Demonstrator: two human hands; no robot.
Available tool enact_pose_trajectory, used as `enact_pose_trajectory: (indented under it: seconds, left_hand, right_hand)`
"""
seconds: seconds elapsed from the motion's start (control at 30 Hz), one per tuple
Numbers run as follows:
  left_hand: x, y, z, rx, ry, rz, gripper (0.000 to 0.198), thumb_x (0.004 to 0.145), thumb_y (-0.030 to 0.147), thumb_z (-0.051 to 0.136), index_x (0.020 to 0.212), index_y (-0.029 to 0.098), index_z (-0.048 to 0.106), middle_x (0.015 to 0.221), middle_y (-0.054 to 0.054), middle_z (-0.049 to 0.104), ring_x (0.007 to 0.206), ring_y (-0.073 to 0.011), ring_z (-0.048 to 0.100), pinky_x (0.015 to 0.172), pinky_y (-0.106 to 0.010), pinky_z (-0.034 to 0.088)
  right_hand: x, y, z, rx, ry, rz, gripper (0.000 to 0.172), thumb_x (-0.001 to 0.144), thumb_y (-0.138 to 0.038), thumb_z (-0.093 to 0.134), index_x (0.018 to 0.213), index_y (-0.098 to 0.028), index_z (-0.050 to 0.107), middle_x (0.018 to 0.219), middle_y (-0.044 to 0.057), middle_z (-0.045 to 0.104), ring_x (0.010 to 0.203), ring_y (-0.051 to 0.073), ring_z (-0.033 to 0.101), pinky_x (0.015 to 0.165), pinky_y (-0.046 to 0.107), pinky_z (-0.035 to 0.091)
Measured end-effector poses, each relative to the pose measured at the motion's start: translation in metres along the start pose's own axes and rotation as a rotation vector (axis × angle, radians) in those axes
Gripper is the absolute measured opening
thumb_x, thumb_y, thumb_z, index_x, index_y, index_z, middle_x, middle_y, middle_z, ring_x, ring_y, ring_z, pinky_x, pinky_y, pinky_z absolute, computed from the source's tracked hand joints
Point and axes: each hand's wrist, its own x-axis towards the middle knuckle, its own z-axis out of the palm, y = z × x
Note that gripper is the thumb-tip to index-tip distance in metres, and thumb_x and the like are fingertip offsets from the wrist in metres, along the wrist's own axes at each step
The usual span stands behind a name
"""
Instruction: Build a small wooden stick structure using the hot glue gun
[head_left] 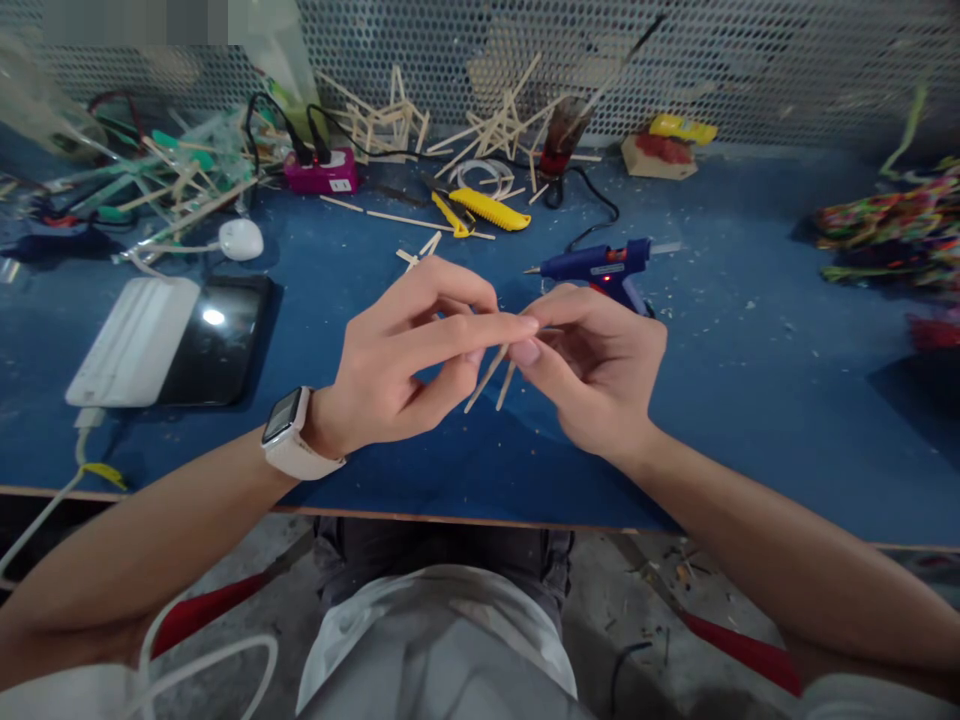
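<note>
Left hand [405, 350]: being worn with a pale smartwatch [289, 435] at the wrist; fingers are being pinched shut on the thin wooden sticks [491, 375], thumb and forefinger stretched toward the other hand.
Right hand [596, 365]: also being clamped on the same sticks, fingertips being pressed right up against the left ones.
Sticks: two thin ends are being held angled down and to the left, poking out below the fingertips, up in the air just above the desk [750, 400], roughly mid-desk. How they're joined is being hidden by the fingers, can't tell.
Glue gun [600, 268]: blue, being left lying on the desk just behind the right hand, nozzle pointing left, a small red light showing.
Yellow cutters [487, 208]: being kept further back, near loose sticks.
Phone [217, 340]: dark screen, being parked at the left beside a white power bank [135, 340].
Pink socket block [322, 172]: being used at the back, black plugs in it.
Stick piles [495, 125]: being stacked along the mesh wall.
</note>
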Motion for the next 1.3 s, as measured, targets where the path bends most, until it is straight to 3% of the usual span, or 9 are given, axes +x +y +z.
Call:
enact_pose_trajectory:
  seconds: [0.23, 0.4, 0.6, 0.77, 0.87, 1.03, 1.3]
  left_hand:
    - [0.001, 0.006, -0.001, -0.016, -0.007, -0.041, 0.027, 0.109, 0.013, 0.064, 0.126, 0.022, 0.083, 0.112, -0.007, 0.08, 0.086, -0.0159, 0.072, 0.079, -0.032, 0.063]
    - [0.002, 0.006, -0.002, 0.013, -0.03, -0.001, 0.033, 0.106, 0.01, 0.062, 0.124, 0.03, 0.082, 0.112, -0.005, 0.08, 0.088, -0.0165, 0.074, 0.083, -0.032, 0.066]
    - [0.0, 0.006, -0.003, 0.084, -0.033, 0.059, 0.03, 0.106, 0.014, 0.064, 0.127, 0.028, 0.079, 0.112, -0.004, 0.079, 0.087, -0.014, 0.073, 0.069, -0.026, 0.062]
    - [-0.002, 0.011, 0.003, 0.072, 0.009, 0.026, 0.029, 0.106, 0.013, 0.065, 0.129, 0.024, 0.078, 0.112, -0.005, 0.081, 0.088, -0.0147, 0.075, 0.076, -0.027, 0.066]
    - [-0.001, 0.015, 0.003, -0.042, -0.007, -0.051, 0.025, 0.107, 0.015, 0.067, 0.129, 0.02, 0.079, 0.114, -0.008, 0.08, 0.095, -0.0164, 0.075, 0.083, -0.03, 0.068]
    - [0.001, 0.022, 0.003, -0.26, -0.049, -0.261, 0.026, 0.111, 0.02, 0.064, 0.131, 0.026, 0.08, 0.121, -0.009, 0.076, 0.096, -0.0184, 0.075, 0.071, -0.03, 0.067]
    - [-0.002, 0.02, 0.004, -0.564, -0.084, -0.464, 0.023, 0.112, 0.044, 0.071, 0.127, 0.029, 0.081, 0.122, -0.011, 0.075, 0.098, -0.0209, 0.075, 0.071, -0.03, 0.068]
  right_hand:
    - [-0.001, 0.0, 0.0, 0.007, -0.003, -0.005, 0.025, 0.095, -0.051, 0.094, 0.097, -0.028, 0.084, 0.085, 0.0, 0.079, 0.072, 0.014, 0.07, 0.057, 0.029, 0.054]
    - [0.001, -0.001, -0.002, 0.013, -0.044, 0.028, 0.028, 0.094, -0.054, 0.095, 0.099, -0.029, 0.084, 0.086, 0.0, 0.08, 0.073, 0.015, 0.07, 0.058, 0.03, 0.056]
    - [0.003, -0.001, -0.004, 0.025, -0.046, 0.02, 0.028, 0.091, -0.054, 0.097, 0.097, -0.029, 0.084, 0.087, 0.001, 0.081, 0.073, 0.016, 0.069, 0.058, 0.03, 0.056]
    - [0.003, 0.001, -0.004, 0.063, -0.062, -0.023, 0.025, 0.09, -0.05, 0.099, 0.094, -0.03, 0.085, 0.086, 0.001, 0.081, 0.073, 0.016, 0.069, 0.057, 0.031, 0.056]
    - [0.003, 0.001, -0.005, 0.069, -0.055, -0.016, 0.023, 0.09, -0.047, 0.1, 0.095, -0.03, 0.085, 0.086, 0.001, 0.081, 0.073, 0.016, 0.069, 0.057, 0.03, 0.056]
    - [0.002, 0.004, -0.005, 0.055, -0.059, 0.001, 0.022, 0.095, -0.047, 0.095, 0.095, -0.028, 0.085, 0.087, 0.001, 0.081, 0.073, 0.015, 0.07, 0.059, 0.03, 0.056]
    - [0.002, 0.007, -0.006, 0.025, -0.055, -0.026, 0.024, 0.091, -0.052, 0.097, 0.094, -0.031, 0.086, 0.085, 0.001, 0.082, 0.073, 0.017, 0.071, 0.059, 0.032, 0.056]
